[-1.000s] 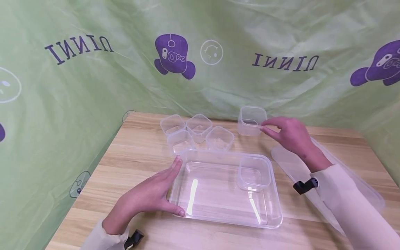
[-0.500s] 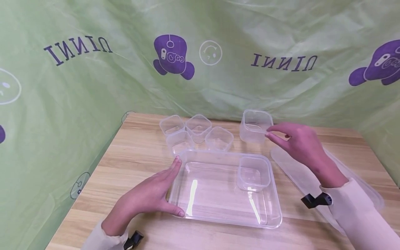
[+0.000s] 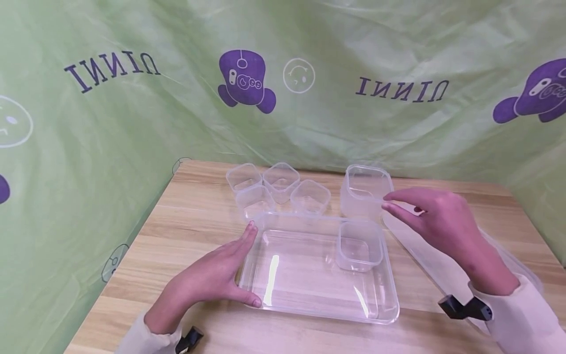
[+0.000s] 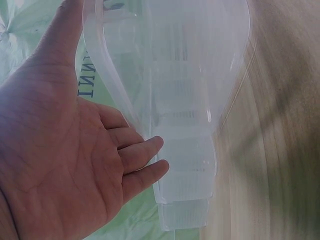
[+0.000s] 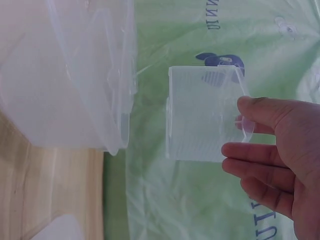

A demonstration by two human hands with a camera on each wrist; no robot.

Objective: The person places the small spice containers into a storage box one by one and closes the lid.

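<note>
My right hand pinches the rim of a small clear square plastic container between thumb and forefinger. The right wrist view shows this container raised above the table, beside the large box's wall. A large clear rectangular box stands in the middle, with another small container in its back right corner. My left hand lies spread along the box's left side, thumb and fingertips at the rim. In the left wrist view the left hand has its fingers against the box wall.
Several small clear containers stand grouped behind the box on the wooden table. A translucent flat lid lies to the right, partly under my right arm. A green patterned curtain hangs behind the table.
My right hand has brought the pinched container up from the back of the table and toward me, slightly to the right. My left hand has stayed at the box.
</note>
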